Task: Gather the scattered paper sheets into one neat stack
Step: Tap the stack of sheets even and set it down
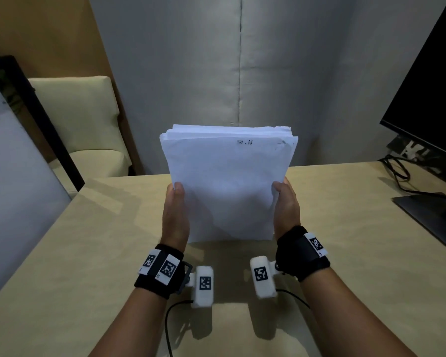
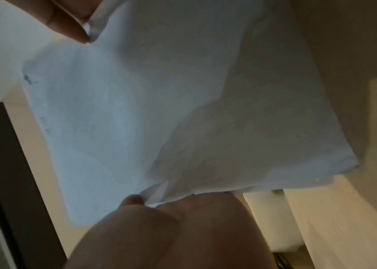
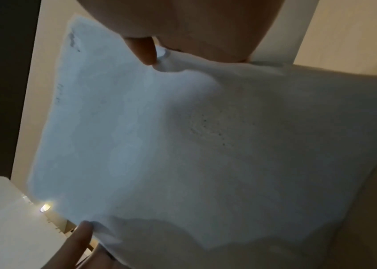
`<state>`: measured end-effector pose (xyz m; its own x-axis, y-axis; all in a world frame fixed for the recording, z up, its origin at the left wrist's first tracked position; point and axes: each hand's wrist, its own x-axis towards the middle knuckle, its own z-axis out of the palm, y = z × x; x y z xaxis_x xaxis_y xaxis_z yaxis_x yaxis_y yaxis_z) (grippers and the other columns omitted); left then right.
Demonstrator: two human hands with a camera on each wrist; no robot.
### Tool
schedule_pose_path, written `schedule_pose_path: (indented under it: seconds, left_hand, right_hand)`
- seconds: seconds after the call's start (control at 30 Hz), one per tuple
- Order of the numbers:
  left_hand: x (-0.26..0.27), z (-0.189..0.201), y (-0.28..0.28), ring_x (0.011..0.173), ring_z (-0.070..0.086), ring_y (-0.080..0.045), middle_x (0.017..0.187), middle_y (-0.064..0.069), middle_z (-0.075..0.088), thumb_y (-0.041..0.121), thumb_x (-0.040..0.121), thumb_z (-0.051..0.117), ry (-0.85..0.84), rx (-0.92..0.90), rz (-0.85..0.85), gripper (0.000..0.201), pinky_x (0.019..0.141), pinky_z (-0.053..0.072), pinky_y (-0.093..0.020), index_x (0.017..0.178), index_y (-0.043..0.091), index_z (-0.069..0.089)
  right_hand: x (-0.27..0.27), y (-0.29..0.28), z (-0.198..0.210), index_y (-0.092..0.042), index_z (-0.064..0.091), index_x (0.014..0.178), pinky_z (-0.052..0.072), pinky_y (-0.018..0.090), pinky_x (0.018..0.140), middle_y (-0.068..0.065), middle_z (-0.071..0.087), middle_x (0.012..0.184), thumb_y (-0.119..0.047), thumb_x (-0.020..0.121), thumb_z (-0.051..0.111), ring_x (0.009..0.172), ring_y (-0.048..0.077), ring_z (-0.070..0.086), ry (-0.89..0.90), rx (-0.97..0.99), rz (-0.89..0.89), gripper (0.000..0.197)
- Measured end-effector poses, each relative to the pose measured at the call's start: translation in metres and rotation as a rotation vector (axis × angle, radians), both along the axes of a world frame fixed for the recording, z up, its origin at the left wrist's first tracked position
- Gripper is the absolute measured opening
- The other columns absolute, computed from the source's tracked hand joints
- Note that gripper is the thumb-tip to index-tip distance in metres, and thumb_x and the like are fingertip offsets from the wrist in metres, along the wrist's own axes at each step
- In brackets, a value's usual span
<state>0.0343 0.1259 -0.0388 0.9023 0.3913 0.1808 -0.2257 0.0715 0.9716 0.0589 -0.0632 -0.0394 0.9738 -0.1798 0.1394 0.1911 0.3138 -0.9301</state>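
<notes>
A stack of white paper sheets point(image 1: 228, 181) stands upright, its lower edge at or just above the beige table point(image 1: 345, 253). My left hand point(image 1: 175, 215) grips its left edge, thumb on the front face. My right hand point(image 1: 285, 207) grips the right edge the same way. The top edges of the sheets are slightly uneven, with small dark marks near the top. In the left wrist view the paper stack point(image 2: 159, 109) fills the frame above my left hand point(image 2: 155, 227). In the right wrist view the paper stack point(image 3: 194, 145) hangs below my right hand point(image 3: 183, 31).
A black monitor point(image 1: 428, 99) with its base and cables stands at the right of the table. A cream chair point(image 1: 83, 124) sits beyond the table's far left corner. A dark-framed panel point(image 1: 18, 150) leans at the left. A grey wall is behind.
</notes>
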Motion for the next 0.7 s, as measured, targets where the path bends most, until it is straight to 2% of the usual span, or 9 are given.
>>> schedule_pose_path:
  seconds: [0.07,0.1,0.17,0.23,0.33,0.37,0.47,0.6,0.7]
  left_hand:
    - [0.0,0.004,-0.001,0.086,0.053,0.002,0.096,0.017,0.057,0.045,0.107,0.028,0.01,-0.078,0.04,0.033,0.072,0.038,-0.017,0.102,0.032,0.058]
    - [0.001,0.005,0.001,0.084,0.054,0.001,0.093,0.015,0.06,0.049,0.106,0.026,0.024,-0.106,0.041,0.041,0.07,0.038,-0.017,0.102,0.029,0.061]
    - [0.001,0.01,0.003,0.074,0.056,-0.004,0.079,0.008,0.061,0.054,0.105,0.023,0.077,-0.099,0.075,0.056,0.066,0.04,-0.019,0.086,0.019,0.062]
    - [0.006,0.01,0.01,0.07,0.058,-0.008,0.072,0.008,0.059,0.049,0.106,0.027,0.092,-0.079,0.127,0.052,0.067,0.044,-0.021,0.078,0.019,0.059]
    - [0.012,0.007,0.014,0.081,0.058,-0.006,0.092,0.01,0.057,0.031,0.106,0.042,0.043,0.174,0.131,0.021,0.07,0.047,-0.011,0.109,0.017,0.058]
    - [0.015,0.006,0.014,0.078,0.054,-0.006,0.094,0.008,0.055,0.026,0.105,0.045,0.032,0.194,0.13,0.018,0.065,0.045,-0.006,0.112,0.013,0.055]
    - [0.018,0.006,0.01,0.073,0.049,-0.006,0.086,0.009,0.052,0.021,0.104,0.047,0.038,0.358,0.144,0.01,0.057,0.035,-0.007,0.103,0.013,0.053]
    - [0.026,0.007,0.01,0.074,0.051,-0.011,0.085,0.006,0.055,0.021,0.107,0.038,0.104,0.293,0.154,0.019,0.056,0.039,-0.009,0.1,0.015,0.054]
    - [0.028,0.002,0.012,0.081,0.054,-0.019,0.091,-0.002,0.06,0.021,0.105,0.044,0.135,0.199,0.122,0.02,0.06,0.042,-0.019,0.1,0.01,0.059]
  right_hand:
    - [0.002,0.001,0.003,-0.01,0.061,0.124,0.05,0.038,0.094,0.004,0.068,0.119,-0.044,0.098,0.039,0.11,0.023,0.063,0.032,0.034,0.039,0.048]
    - [0.001,0.001,0.007,-0.014,0.061,0.128,0.05,0.038,0.096,0.003,0.068,0.124,-0.054,0.1,0.033,0.115,0.023,0.063,0.061,0.022,0.051,0.056]
    - [0.0,-0.002,0.014,-0.021,0.068,0.121,0.055,0.027,0.083,-0.005,0.075,0.109,-0.062,0.1,0.023,0.101,0.011,0.07,0.137,0.013,0.021,0.064]
    - [-0.001,-0.001,0.022,-0.022,0.072,0.103,0.054,0.022,0.068,-0.01,0.076,0.087,-0.06,0.101,0.022,0.081,0.009,0.072,0.184,0.001,-0.026,0.063]
    - [-0.001,0.004,0.029,-0.026,0.067,0.083,0.051,0.03,0.076,-0.007,0.07,0.086,-0.054,0.103,0.03,0.081,0.014,0.064,0.225,-0.039,-0.091,0.051]
    - [0.0,0.006,0.03,-0.028,0.065,0.081,0.05,0.031,0.078,-0.008,0.067,0.087,-0.05,0.104,0.033,0.08,0.013,0.062,0.231,-0.026,-0.106,0.045]
    - [0.006,0.007,0.035,-0.028,0.062,0.076,0.049,0.032,0.077,-0.006,0.066,0.081,-0.04,0.104,0.038,0.076,0.017,0.061,0.213,-0.004,-0.153,0.039]
    - [0.012,0.007,0.032,-0.021,0.065,0.077,0.05,0.03,0.075,-0.006,0.068,0.077,-0.036,0.103,0.041,0.072,0.016,0.062,0.196,0.019,-0.172,0.039]
    - [0.016,0.004,0.02,-0.011,0.064,0.081,0.049,0.032,0.073,-0.002,0.067,0.079,-0.03,0.101,0.044,0.078,0.023,0.06,0.206,-0.008,-0.169,0.034]
